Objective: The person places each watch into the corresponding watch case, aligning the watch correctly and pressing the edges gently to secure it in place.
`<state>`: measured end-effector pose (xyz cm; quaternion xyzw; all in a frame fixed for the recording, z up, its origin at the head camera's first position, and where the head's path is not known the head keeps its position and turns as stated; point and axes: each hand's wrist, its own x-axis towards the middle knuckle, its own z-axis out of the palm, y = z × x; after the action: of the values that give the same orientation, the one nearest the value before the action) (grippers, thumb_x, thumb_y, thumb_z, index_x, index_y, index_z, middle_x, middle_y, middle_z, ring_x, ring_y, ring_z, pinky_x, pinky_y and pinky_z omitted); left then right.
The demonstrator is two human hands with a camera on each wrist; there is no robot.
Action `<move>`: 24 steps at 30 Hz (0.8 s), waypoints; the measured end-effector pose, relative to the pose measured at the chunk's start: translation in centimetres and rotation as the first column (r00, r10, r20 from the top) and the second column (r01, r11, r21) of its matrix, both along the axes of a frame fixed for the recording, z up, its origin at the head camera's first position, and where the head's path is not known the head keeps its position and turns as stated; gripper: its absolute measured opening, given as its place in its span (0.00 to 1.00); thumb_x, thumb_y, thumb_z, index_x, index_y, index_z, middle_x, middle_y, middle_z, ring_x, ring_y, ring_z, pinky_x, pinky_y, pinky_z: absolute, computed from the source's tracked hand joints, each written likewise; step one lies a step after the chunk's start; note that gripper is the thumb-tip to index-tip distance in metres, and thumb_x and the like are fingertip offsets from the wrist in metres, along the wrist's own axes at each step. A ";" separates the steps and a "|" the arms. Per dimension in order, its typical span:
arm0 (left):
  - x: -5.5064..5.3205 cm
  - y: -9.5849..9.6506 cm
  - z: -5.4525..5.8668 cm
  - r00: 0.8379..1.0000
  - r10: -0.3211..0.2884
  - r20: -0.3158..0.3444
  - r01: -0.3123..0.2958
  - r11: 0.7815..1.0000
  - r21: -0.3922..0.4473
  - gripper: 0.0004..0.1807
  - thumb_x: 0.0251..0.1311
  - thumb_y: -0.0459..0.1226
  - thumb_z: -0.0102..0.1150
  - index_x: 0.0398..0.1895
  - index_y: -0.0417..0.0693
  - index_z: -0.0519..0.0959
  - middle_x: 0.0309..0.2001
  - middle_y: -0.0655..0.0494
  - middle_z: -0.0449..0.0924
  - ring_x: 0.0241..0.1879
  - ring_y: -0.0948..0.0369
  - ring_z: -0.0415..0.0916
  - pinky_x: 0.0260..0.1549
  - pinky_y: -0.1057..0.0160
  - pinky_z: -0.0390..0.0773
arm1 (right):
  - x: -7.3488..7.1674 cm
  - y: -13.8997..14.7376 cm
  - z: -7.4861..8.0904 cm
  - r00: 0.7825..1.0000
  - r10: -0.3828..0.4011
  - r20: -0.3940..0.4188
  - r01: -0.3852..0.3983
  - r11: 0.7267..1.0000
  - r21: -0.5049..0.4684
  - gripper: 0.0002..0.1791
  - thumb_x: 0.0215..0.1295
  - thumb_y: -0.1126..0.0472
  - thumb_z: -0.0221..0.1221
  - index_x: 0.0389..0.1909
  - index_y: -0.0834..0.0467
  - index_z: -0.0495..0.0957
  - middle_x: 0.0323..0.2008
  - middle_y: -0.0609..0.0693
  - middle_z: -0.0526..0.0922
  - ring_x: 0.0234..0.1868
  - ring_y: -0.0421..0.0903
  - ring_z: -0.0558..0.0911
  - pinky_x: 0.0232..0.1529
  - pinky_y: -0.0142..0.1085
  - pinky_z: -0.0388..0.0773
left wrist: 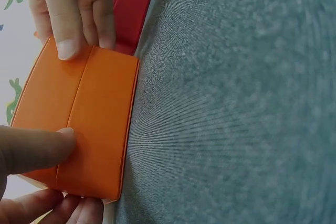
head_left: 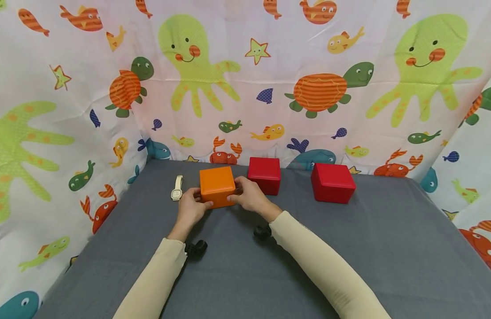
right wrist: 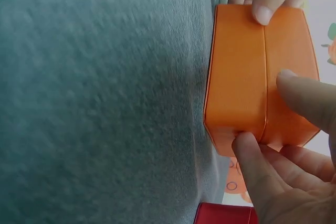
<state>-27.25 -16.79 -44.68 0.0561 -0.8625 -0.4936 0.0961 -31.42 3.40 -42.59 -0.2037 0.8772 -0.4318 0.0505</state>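
Observation:
An orange box (head_left: 216, 182) with a closed lid sits on the grey cloth, gripped from both sides. My left hand (head_left: 190, 207) holds its left side, the thumb (left wrist: 42, 148) on the front face near the lid seam. On the opposite side, my right hand (head_left: 251, 195) grips the box, with its thumb (right wrist: 304, 95) on the front and its fingers (right wrist: 262, 171) along the side wall. Just left of the left hand lies a pale gold wristwatch (head_left: 176, 188), strap stretched out. A red box (head_left: 264, 176) stands right behind the right hand.
A second red box (head_left: 334, 182) stands farther right on the grey cloth-covered table (head_left: 229, 283). A white curtain (head_left: 245, 97) printed with sea animals hangs behind the table and along its sides. Black wrist cameras (head_left: 196, 249) are strapped at both wrists.

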 end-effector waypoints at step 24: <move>-0.2 0.2 -0.3 0.998 0.059 0.024 -0.060 0.997 0.047 0.30 0.48 0.34 0.73 0.55 0.33 0.74 0.49 0.39 0.78 0.48 0.47 0.78 0.48 0.52 0.77 | -0.3 -0.4 0.5 0.995 0.036 -0.095 -0.024 0.992 0.127 0.35 0.59 0.56 0.66 0.64 0.57 0.61 0.54 0.52 0.74 0.47 0.45 0.77 0.48 0.37 0.78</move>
<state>-27.42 -16.57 -44.96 0.0897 -0.8495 -0.5102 0.1000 -31.75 3.03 -42.05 -0.2341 0.9010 -0.3643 0.0269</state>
